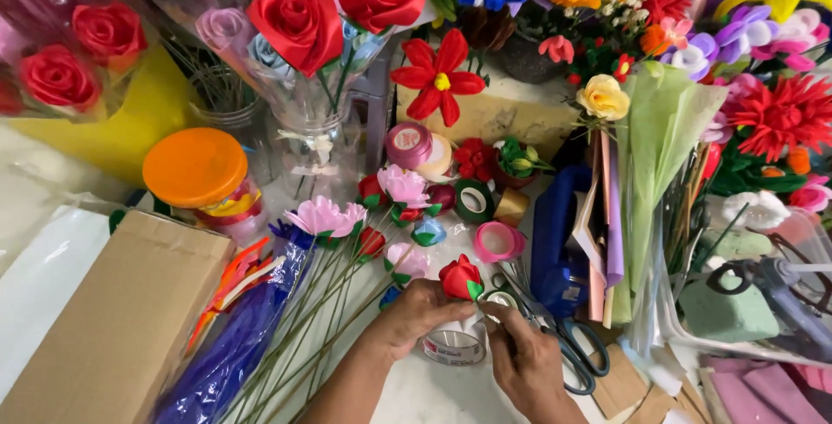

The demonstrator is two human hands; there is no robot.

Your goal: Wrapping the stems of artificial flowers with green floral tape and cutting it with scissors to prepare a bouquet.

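A red rose with a green leaf at its base stood near the front middle of the table, held up between both hands. The left hand was curled around it from the left, fingers closed at the base of the bloom. The right hand came in from the right, its fingertips pinching a roll of green tape just beside the rose. Beneath the two hands lay a clear tape roll on the white table, touching both.

Just right of the right hand were scissors with dark handles, and beyond them a blue tool. Behind the rose lay a pink tape ring, a dark green tape roll and a maroon ribbon spool. To the left, pink flowers on long green stems fanned toward the front, next to a bag of purple wires and a cardboard box. A jar with an orange lid stood behind the box. Farther back, a glass vase carried large red roses. Folded coloured paper leaned at the right, among many flowers.
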